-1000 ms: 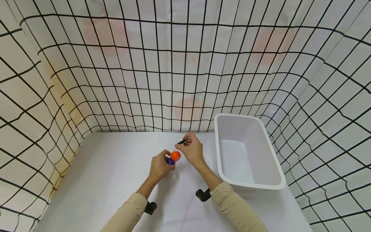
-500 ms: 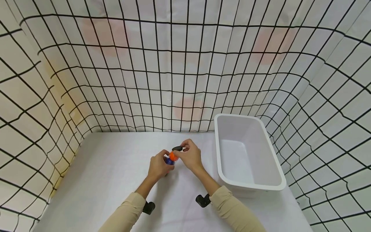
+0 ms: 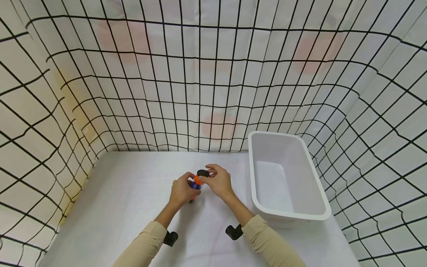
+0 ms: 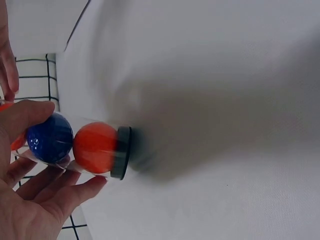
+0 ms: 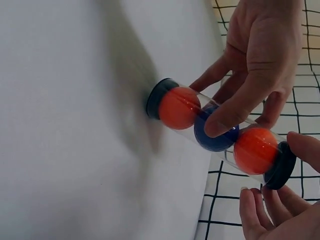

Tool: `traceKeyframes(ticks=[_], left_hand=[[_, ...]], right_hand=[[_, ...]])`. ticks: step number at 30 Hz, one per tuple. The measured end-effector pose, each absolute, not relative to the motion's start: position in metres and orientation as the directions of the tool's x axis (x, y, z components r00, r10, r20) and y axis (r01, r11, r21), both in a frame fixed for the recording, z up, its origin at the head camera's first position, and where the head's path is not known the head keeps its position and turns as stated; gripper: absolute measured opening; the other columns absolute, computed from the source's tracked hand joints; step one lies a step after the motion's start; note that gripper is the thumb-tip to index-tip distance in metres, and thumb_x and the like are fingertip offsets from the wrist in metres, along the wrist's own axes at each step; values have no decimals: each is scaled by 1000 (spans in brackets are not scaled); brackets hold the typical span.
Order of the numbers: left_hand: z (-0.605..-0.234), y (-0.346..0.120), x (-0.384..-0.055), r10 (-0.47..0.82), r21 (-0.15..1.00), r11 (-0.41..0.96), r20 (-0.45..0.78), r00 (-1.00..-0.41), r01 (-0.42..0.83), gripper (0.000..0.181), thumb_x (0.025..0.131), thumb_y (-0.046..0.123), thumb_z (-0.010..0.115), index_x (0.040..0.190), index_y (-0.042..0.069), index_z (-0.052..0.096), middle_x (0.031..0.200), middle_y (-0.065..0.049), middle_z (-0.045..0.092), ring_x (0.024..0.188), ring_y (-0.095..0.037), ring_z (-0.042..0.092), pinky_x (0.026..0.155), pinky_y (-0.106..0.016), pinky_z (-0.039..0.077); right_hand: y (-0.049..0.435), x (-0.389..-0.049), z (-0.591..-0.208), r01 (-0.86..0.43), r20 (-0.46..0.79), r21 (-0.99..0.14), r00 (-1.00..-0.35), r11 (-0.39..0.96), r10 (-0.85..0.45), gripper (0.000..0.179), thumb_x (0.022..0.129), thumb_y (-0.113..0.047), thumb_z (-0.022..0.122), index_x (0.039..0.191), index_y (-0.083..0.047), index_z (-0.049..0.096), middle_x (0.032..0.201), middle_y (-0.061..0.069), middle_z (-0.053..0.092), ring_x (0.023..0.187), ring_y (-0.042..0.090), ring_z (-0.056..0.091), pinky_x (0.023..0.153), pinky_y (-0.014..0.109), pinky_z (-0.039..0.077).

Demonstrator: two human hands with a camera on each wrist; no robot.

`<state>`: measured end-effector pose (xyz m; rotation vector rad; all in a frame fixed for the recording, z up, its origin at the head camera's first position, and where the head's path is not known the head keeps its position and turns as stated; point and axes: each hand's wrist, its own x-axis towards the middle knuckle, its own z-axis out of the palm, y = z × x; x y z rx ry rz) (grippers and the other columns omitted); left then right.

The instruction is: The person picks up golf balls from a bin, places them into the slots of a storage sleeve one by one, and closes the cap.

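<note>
My left hand [image 3: 181, 191] grips a clear tube [image 5: 227, 155] round its middle, thumb across the blue ball [image 4: 50, 138]. Inside the tube, an orange ball [image 4: 95, 147] lies on one side of the blue one and a second orange ball [image 5: 256, 151] on the other. A black cap [image 4: 121, 152] closes the lower end, which hangs close over the table. At the upper end sits another black cap [image 5: 280, 166]. My right hand [image 3: 220, 182] pinches this upper cap between thumb and fingers. The tube is tilted, its upper end toward the right hand.
A white plastic bin [image 3: 251, 174] stands on the right of the white table [image 3: 133, 207]. Black netting [image 3: 200, 78] surrounds the table at the back and sides. Each wrist carries a small black device [image 3: 234, 232].
My right hand has brought the black cap down and left onto the tube's upper end, over the orange ball. The left hand stays nearly in place, and the tube's lower end shows more.
</note>
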<state>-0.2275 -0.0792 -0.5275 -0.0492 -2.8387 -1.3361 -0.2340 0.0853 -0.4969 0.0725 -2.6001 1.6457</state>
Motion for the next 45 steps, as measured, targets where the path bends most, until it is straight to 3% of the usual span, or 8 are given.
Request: traceKeyframes(ticks=[5,16,45], left_hand=[[-528,-80,-229,38,773,634,9,-999,31,46,71,14,90,110,11,66,96,-16,76,81,-26,72,69,-39,61],[-526,-80,-229,55,763,645,2,-999,37,47,70,14,91,110,11,66,97,-16,76,83,-27,73,72,-40,62],[-525,-79,-229,68,768,639,-1,-998,43,46,69,13,91,109,11,67,94,-15,76,81,-25,71,71,-40,61]], right_hand=[[86,-236,-493,-64,58,-897,-998,438,-28,47,79,-26,86,121,-9,74,108,13,74,98,27,70,84,40,59],[86,-240,-490,0,-17,-886,-999,465,-33,40,80,-34,85,111,-11,77,100,7,73,96,23,65,75,32,53],[93,-248,-488,86,-134,-893,-988,441,-78,40,75,-33,89,107,-14,74,101,10,70,91,24,62,69,31,46]])
